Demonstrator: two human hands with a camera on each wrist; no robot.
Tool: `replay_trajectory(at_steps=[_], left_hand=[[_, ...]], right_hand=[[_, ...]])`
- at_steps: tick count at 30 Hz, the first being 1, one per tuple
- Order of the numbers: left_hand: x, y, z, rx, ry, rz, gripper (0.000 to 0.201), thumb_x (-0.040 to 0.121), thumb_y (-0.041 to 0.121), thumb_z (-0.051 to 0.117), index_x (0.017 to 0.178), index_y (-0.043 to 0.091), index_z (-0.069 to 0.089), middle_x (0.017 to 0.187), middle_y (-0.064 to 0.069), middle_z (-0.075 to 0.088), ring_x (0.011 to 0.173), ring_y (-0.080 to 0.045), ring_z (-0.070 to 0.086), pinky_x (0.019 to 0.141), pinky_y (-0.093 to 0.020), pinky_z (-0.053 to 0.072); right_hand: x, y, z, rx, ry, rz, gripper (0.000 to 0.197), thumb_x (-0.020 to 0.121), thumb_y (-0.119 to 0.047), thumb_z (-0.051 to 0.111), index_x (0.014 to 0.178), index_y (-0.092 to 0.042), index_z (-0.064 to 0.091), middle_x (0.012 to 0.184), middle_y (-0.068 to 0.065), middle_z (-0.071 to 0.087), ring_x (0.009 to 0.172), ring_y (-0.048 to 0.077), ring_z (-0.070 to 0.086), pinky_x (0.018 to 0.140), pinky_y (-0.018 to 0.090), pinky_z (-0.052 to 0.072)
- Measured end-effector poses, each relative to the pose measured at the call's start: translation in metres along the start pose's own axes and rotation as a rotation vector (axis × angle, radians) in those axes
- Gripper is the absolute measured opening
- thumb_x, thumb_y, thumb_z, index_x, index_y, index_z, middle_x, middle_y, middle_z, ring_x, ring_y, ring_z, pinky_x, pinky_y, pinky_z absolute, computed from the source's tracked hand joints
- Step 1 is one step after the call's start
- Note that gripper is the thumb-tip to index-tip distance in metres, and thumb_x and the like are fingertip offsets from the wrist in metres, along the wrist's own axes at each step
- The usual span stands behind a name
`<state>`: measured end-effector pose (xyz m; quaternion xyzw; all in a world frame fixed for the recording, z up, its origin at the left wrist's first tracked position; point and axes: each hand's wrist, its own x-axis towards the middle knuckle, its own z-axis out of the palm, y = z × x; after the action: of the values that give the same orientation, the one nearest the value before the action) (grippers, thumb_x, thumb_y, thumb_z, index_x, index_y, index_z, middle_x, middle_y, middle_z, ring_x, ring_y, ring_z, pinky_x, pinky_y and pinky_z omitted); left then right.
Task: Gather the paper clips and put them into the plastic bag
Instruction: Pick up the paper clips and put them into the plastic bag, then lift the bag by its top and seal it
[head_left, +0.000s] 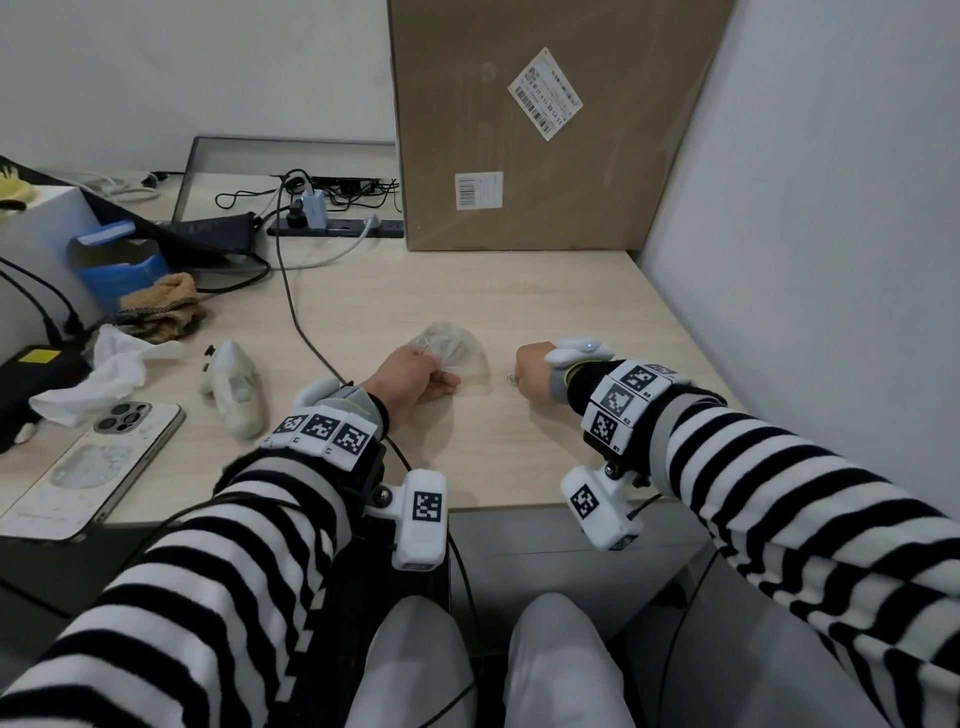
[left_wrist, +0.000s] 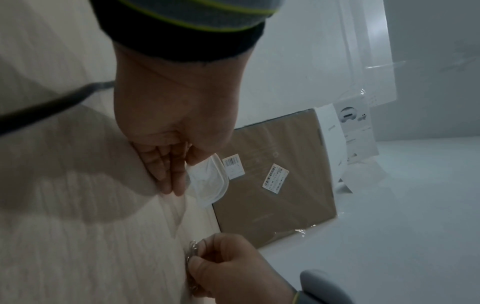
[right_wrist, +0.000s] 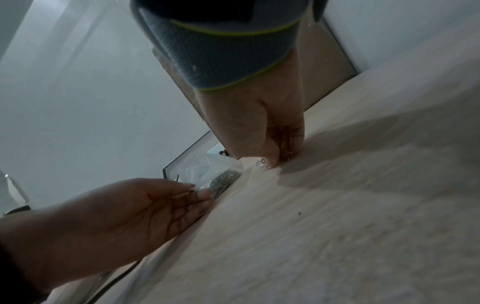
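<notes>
A small clear plastic bag (head_left: 453, 349) lies on the light wooden desk (head_left: 571, 312), with a dark heap of paper clips inside it (right_wrist: 224, 182). My left hand (head_left: 415, 376) pinches the bag's near edge (left_wrist: 210, 181) between thumb and fingers (right_wrist: 200, 192). To the right of the bag, my right hand (head_left: 531, 375) is curled into a fist on the desk. Its fingertips pinch a few silver paper clips (head_left: 513, 380), which show at the thumb tip (right_wrist: 262, 163) and beside the knuckles (left_wrist: 193, 250). Whether more clips sit inside the fist is hidden.
A large cardboard box (head_left: 545, 130) leans on the wall behind. A black cable (head_left: 291, 291) runs across the desk to my left wrist. Further left lie a white device (head_left: 236, 387), a phone (head_left: 98, 467), crumpled tissue (head_left: 111, 369) and a power strip (head_left: 337, 226).
</notes>
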<state>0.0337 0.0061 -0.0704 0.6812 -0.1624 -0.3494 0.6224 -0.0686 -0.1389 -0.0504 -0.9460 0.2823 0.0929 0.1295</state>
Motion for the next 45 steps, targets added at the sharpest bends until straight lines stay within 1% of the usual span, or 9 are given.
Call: replay_trajectory(at_steps=[3, 6, 13, 18, 23, 27, 34, 42, 45], left_hand=[[-0.008, 0.009, 0.004, 0.138, -0.007, 0.048, 0.023, 0.095, 0.005, 0.032, 0.084, 0.012, 0.051, 0.069, -0.001, 0.067, 0.070, -0.015, 0.061, 0.063, -0.025, 0.042], [-0.013, 0.019, 0.008, 0.220, -0.024, 0.096, 0.024, 0.094, 0.007, 0.032, 0.082, 0.014, 0.051, 0.079, -0.002, 0.066, 0.071, -0.011, 0.062, 0.067, -0.027, 0.038], [-0.019, 0.045, 0.024, 0.118, -0.047, 0.101, 0.019, 0.095, 0.008, 0.038, 0.078, 0.011, 0.047, 0.064, -0.005, 0.067, 0.056, -0.012, 0.063, 0.051, -0.019, 0.042], [-0.029, 0.049, 0.026, 0.136, -0.029, 0.082, 0.009, 0.092, 0.012, 0.040, 0.090, 0.013, 0.049, 0.074, -0.005, 0.067, 0.066, -0.015, 0.065, 0.069, -0.028, 0.039], [-0.036, 0.057, 0.021, 0.181, -0.029, 0.095, 0.018, 0.092, 0.011, 0.037, 0.080, 0.015, 0.049, 0.074, -0.003, 0.065, 0.068, -0.013, 0.063, 0.058, -0.025, 0.034], [-0.044, 0.068, 0.023, 0.224, -0.041, 0.108, 0.018, 0.092, 0.012, 0.038, 0.078, 0.016, 0.048, 0.073, -0.002, 0.065, 0.070, -0.013, 0.063, 0.064, -0.027, 0.035], [-0.051, 0.100, 0.026, 0.293, -0.006, 0.189, 0.015, 0.092, 0.010, 0.039, 0.079, 0.016, 0.045, 0.068, 0.000, 0.065, 0.068, -0.013, 0.063, 0.063, -0.026, 0.036], [-0.061, 0.121, 0.051, 0.471, -0.068, 0.305, 0.021, 0.091, 0.012, 0.051, 0.110, 0.021, 0.055, 0.082, 0.002, 0.059, 0.075, -0.012, 0.052, 0.063, -0.025, 0.037], [-0.066, 0.123, 0.061, 0.690, -0.105, 0.422, 0.018, 0.087, 0.007, 0.056, 0.102, 0.015, 0.061, 0.077, 0.000, 0.049, 0.069, -0.015, 0.043, 0.059, -0.025, 0.034]], right_hand=[[0.000, 0.003, -0.005, 0.119, 0.047, 0.038, 0.020, 0.089, -0.016, 0.049, 0.071, -0.024, 0.047, 0.082, 0.003, 0.050, 0.082, 0.024, 0.046, 0.076, 0.028, 0.040], [0.001, 0.006, -0.020, 0.331, 0.169, 0.063, 0.034, 0.091, -0.016, 0.047, 0.057, -0.018, 0.047, 0.072, 0.005, 0.053, 0.072, 0.027, 0.050, 0.068, 0.028, 0.039], [-0.019, -0.031, -0.045, 0.862, 0.355, -0.217, 0.020, 0.089, -0.003, 0.052, 0.074, -0.016, 0.052, 0.068, 0.001, 0.055, 0.074, 0.021, 0.052, 0.076, 0.035, 0.046], [-0.015, -0.038, -0.029, 0.782, 0.419, -0.227, 0.010, 0.088, -0.009, 0.056, 0.084, -0.018, 0.056, 0.083, 0.001, 0.062, 0.081, 0.018, 0.056, 0.079, 0.030, 0.047], [-0.023, -0.025, -0.025, 0.597, 0.446, -0.324, 0.010, 0.085, -0.010, 0.062, 0.091, -0.010, 0.071, 0.088, 0.000, 0.068, 0.081, 0.011, 0.056, 0.064, 0.008, 0.040], [-0.033, -0.016, -0.035, 0.434, 0.390, -0.363, 0.025, 0.096, -0.021, 0.049, 0.105, -0.010, 0.070, 0.109, 0.005, 0.070, 0.101, 0.020, 0.059, 0.081, 0.023, 0.039], [-0.043, -0.002, -0.064, 0.146, 0.368, -0.370, 0.014, 0.089, -0.034, 0.057, 0.094, -0.025, 0.066, 0.103, 0.000, 0.067, 0.103, 0.019, 0.051, 0.092, 0.038, 0.043], [-0.062, -0.014, -0.101, 0.057, 0.559, -0.275, 0.015, 0.094, -0.026, 0.046, 0.096, -0.020, 0.059, 0.100, -0.001, 0.066, 0.105, 0.022, 0.050, 0.083, 0.034, 0.034], [-0.062, -0.011, -0.107, 0.046, 0.537, -0.237, 0.011, 0.093, -0.030, 0.048, 0.088, -0.028, 0.057, 0.098, -0.001, 0.067, 0.105, 0.021, 0.050, 0.088, 0.035, 0.034]])
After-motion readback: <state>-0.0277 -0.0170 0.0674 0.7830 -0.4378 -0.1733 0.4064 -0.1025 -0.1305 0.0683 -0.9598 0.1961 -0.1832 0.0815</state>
